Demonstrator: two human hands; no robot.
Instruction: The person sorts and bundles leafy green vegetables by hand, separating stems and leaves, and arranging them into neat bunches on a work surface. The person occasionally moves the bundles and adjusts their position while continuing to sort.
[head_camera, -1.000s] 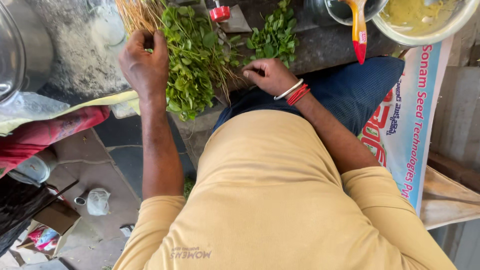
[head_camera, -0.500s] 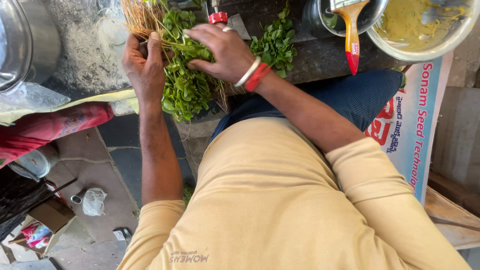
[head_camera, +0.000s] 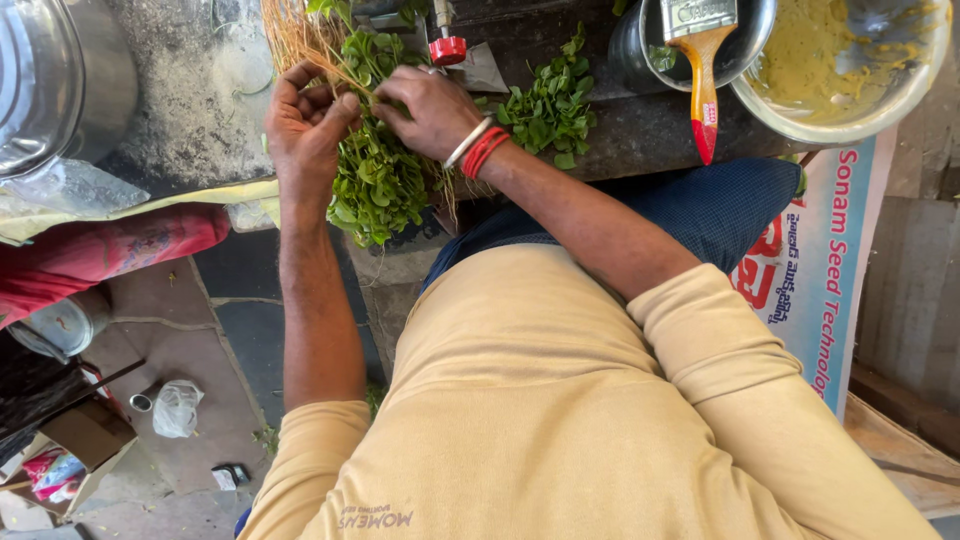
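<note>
While both hands are kept busy at the counter edge, one bunch of leafy greens (head_camera: 375, 180) is gripped: the left hand (head_camera: 305, 130) is curled around its pale stems, the right hand (head_camera: 430, 105) pinched shut on a stalk. Small round green leaves hang over the edge. Beside it, one loose leaf pile (head_camera: 548, 110), one brush (head_camera: 702, 60), two metal bowls are seen.

Steel pot (head_camera: 60, 80) & bowl (head_camera: 850, 70) being seen as shiny metal; slab (head_camera: 190, 120) showing rough matt stone; brush handle (head_camera: 703, 95) looking glossy wood; shirt (head_camera: 540, 400) is matt cloth.
</note>
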